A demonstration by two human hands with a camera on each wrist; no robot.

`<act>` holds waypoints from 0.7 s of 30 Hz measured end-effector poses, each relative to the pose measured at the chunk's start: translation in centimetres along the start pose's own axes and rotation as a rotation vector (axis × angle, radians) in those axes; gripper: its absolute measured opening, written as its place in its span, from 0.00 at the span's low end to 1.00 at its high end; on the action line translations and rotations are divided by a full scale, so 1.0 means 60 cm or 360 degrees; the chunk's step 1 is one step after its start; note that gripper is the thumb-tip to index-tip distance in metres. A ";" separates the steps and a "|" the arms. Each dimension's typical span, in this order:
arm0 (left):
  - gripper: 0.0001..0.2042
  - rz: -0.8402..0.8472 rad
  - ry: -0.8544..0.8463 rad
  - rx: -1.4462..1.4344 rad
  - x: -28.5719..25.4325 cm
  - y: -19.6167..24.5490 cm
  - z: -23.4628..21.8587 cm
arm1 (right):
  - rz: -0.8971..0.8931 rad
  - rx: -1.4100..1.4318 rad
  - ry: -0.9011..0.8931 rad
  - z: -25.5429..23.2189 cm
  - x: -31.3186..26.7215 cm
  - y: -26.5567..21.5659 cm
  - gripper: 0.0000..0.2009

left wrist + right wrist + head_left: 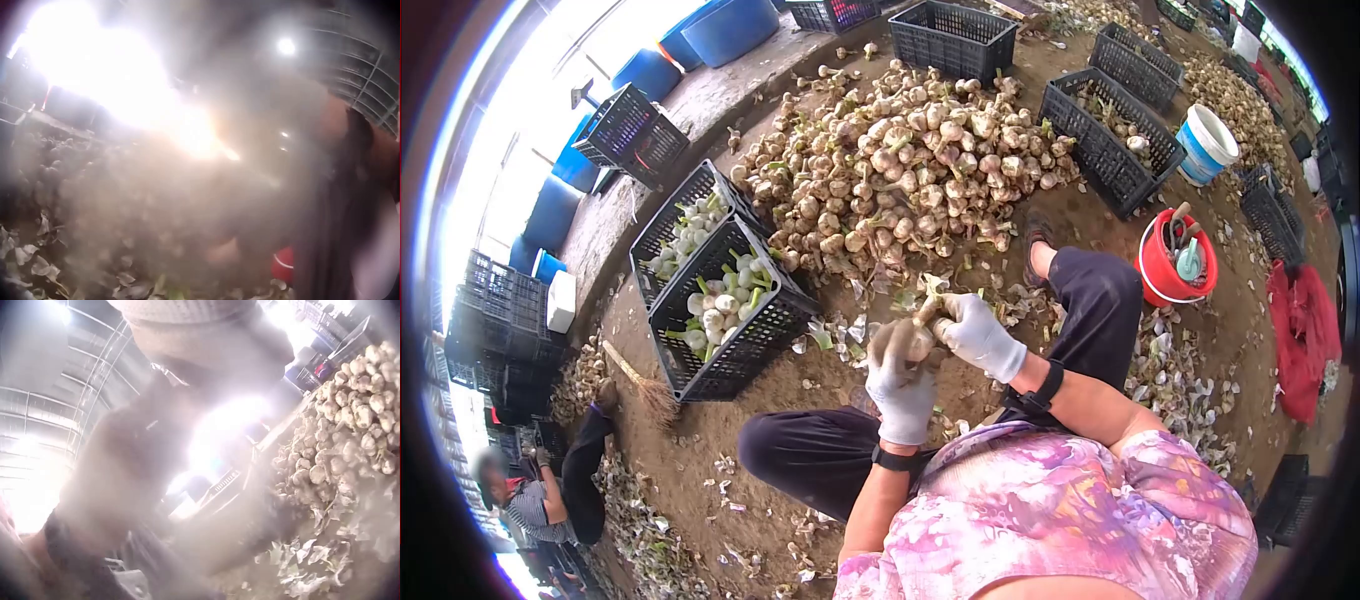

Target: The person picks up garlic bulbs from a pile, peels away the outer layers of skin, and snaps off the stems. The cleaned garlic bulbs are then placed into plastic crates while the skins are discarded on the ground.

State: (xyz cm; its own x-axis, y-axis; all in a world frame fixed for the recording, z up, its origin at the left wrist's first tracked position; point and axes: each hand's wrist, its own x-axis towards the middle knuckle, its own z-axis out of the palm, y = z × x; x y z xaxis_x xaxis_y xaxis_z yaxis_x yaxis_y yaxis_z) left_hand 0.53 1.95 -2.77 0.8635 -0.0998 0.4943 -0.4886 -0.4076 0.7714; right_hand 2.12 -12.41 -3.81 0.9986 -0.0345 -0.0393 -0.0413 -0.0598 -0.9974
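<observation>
In the head view, both hands wear whitish gloves with soiled fingers and meet over the ground between the bent legs. The left hand grips a garlic bulb, its fingers curled around the side. From the right, the right hand has its bent fingers and thumb at the top of the same bulb, by its stem; the fingers partly hide it. Haze and glare blur both wrist views, where the bulb does not show clearly. A large heap of untrimmed garlic lies just beyond the hands.
Two black crates of cleaned garlic stand left of the heap. At the right are a red bucket with tools, a white-and-blue pail and a crate holding some garlic. Peelings litter the floor. Another person sits far left, near a broom.
</observation>
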 end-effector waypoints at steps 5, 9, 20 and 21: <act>0.13 -0.1547 0.0069 -0.2618 -0.011 -0.054 -0.003 | -0.0429 -0.0688 0.0122 -0.009 0.001 0.029 0.11; 0.16 -0.1262 0.0048 -0.1999 0.010 -0.026 0.000 | 0.0293 0.0423 -0.0260 -0.020 -0.014 -0.007 0.14; 0.21 0.0146 -0.0153 -0.0100 -0.005 -0.028 -0.018 | 0.0390 0.0505 -0.0424 -0.053 -0.024 -0.057 0.13; 0.22 0.0200 -0.0175 -0.0059 -0.007 -0.030 -0.018 | 0.0401 0.0495 -0.0394 -0.050 -0.024 -0.053 0.12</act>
State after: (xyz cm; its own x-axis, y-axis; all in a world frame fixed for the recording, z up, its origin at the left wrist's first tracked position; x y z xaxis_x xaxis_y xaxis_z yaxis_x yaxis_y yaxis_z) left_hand 0.90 3.72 -3.95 0.8028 -0.2472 0.5425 -0.5961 -0.3522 0.7216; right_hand 0.72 -15.16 -0.43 0.9379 0.2315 -0.2582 -0.3095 0.2227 -0.9245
